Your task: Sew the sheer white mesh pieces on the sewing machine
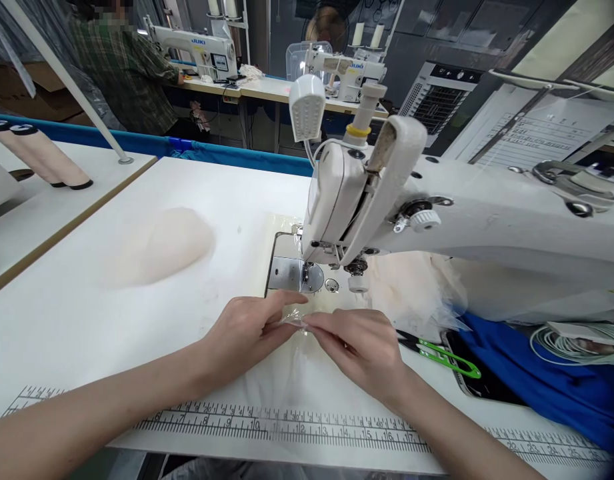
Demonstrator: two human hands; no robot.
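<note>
My left hand (247, 331) and my right hand (361, 347) meet on the white table just in front of the sewing machine's needle plate (287, 272). Both pinch a small, thin, see-through piece of sheer fabric (295, 322) between their fingertips. The fabric trails down toward me over the table. The white sewing machine (387, 200) stands right behind the hands, its presser foot (307, 273) a little beyond the fingertips.
A pale heap of sheer fabric (161, 243) lies at left, more of it (411, 287) under the machine arm. Green-handled snips (444, 357), blue cloth (551, 380) and a coiled cable (581, 340) lie at right. A printed ruler (287, 427) runs along the table's front. Another person (121, 67) sits at a far machine.
</note>
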